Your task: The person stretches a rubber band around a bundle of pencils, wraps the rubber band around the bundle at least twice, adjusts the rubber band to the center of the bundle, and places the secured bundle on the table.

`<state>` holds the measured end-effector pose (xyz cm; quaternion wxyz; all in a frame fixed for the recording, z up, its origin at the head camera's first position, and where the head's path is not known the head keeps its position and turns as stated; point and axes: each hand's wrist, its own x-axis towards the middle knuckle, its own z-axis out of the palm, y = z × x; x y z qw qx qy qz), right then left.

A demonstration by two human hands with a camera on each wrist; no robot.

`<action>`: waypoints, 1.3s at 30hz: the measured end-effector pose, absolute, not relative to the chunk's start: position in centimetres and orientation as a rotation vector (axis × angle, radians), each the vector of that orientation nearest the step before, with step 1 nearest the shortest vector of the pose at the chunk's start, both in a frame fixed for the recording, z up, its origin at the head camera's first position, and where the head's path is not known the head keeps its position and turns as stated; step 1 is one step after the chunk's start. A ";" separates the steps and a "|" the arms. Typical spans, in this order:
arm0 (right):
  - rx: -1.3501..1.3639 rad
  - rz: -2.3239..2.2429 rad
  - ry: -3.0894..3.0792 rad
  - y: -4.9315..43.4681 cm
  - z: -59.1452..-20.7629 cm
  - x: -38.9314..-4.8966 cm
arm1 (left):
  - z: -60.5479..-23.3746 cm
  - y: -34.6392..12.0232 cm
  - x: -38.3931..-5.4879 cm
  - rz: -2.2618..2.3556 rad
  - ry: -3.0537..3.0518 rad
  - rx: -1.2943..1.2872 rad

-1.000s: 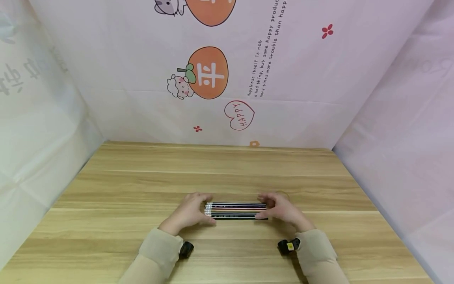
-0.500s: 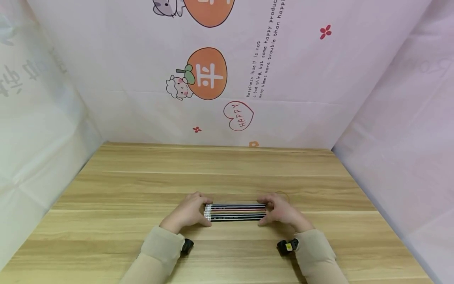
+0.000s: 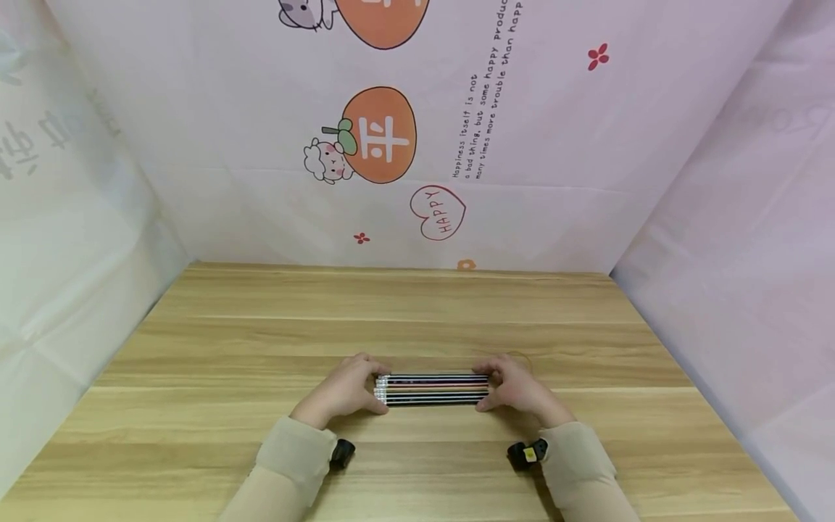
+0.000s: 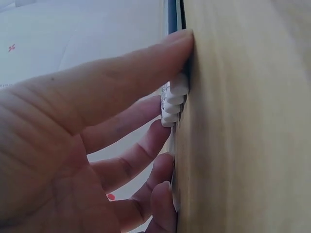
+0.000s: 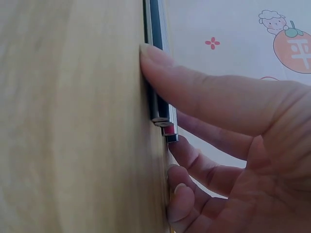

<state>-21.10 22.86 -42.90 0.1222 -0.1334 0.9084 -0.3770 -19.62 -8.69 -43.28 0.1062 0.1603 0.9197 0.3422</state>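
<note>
A flat row of several striped pencils [image 3: 433, 390] lies side by side on the wooden table, mostly dark with red and yellow ones among them. My left hand [image 3: 348, 386] pinches the row's left end, thumb on the near side and fingers on the far side. White erasers [image 4: 171, 107] show there in the left wrist view, between thumb and fingers. At the other end my right hand [image 3: 518, 388] grips the row the same way. In the right wrist view its thumb [image 5: 194, 90] presses a dark pencil [image 5: 158, 104] near the blunt, slightly uneven ends.
Behind the right hand lies a thin yellowish loop [image 3: 525, 356], partly hidden by it. The wooden table [image 3: 417, 312] meets a printed white curtain [image 3: 261, 217] at the back, with pale sheets on both sides.
The right thumb has drawn in against the near side of the pencils, and the left thumb has also closed in. The row's ends look more even at the right.
</note>
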 end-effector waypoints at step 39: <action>-0.537 -1.231 2.549 23.5 -43.2 -21.3 | -43.4 -8.7 -20.2 1.013 2.686 0.497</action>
